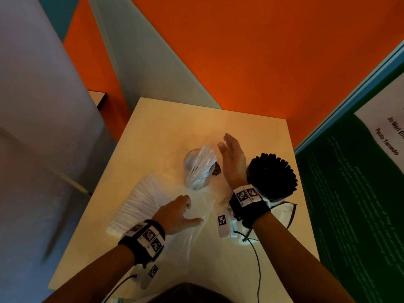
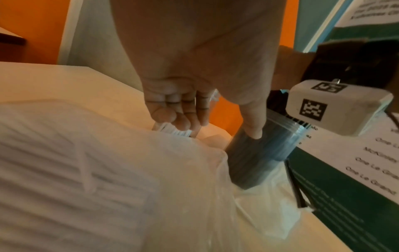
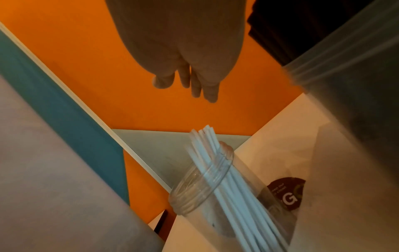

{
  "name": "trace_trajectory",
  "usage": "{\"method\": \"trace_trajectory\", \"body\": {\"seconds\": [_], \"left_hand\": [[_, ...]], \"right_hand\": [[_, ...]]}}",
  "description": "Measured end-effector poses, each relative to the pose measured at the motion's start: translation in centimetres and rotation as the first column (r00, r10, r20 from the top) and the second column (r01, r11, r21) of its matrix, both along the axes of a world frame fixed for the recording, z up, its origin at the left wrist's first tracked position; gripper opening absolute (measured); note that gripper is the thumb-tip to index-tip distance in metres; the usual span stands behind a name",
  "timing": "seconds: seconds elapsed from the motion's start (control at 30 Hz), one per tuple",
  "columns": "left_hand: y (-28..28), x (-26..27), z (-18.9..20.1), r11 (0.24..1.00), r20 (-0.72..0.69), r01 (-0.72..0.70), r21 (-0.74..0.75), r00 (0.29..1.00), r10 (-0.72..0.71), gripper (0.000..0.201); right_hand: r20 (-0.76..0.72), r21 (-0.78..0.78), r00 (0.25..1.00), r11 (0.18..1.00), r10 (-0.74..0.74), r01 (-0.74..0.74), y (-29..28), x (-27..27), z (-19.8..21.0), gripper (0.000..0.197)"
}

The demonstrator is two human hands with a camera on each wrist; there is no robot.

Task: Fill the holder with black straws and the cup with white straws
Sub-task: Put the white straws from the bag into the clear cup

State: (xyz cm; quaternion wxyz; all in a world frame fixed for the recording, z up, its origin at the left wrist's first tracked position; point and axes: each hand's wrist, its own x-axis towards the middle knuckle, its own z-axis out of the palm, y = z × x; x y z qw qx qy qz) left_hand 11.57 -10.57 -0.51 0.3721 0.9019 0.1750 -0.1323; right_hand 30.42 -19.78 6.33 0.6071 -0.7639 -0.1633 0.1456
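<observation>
Your right hand (image 1: 232, 159) hangs flat and empty, fingers straight, between the clear plastic cup (image 1: 197, 171) of white straws (image 1: 202, 165) and the holder packed with fanned black straws (image 1: 273, 174). Your left hand (image 1: 178, 213) hovers with fingers loosely spread over the crumpled clear plastic bag (image 1: 196, 217), just beside the flat pile of white straws (image 1: 140, 204) on the pale square table (image 1: 251, 132). Both wrists wear black bands with printed square markers (image 1: 246, 194).

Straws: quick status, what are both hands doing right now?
Left hand open, reaching over pile of white straws. Right hand open, empty, beside cup. Holder packed with black straws. Nothing blocking.
</observation>
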Motion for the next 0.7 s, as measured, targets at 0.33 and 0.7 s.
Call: {"method": "trace_trajectory", "body": {"seconds": [0.33,0.7], "left_hand": [[-1.3,0.5,-0.9,0.965,-0.258,0.209,0.157,0.952,-0.164,0.031],[0.5,-1.6,2.7,0.996,0.058,0.025,-0.083,0.998,-0.021,0.014]], "right_hand": [[-0.169,-0.567,0.852,0.658,0.495,-0.495,-6.9,-6.6,-2.8,0.026],[-0.273,-0.645,0.728,0.442,0.629,-0.624,-1.0,-12.1,-9.3,0.026]]}}
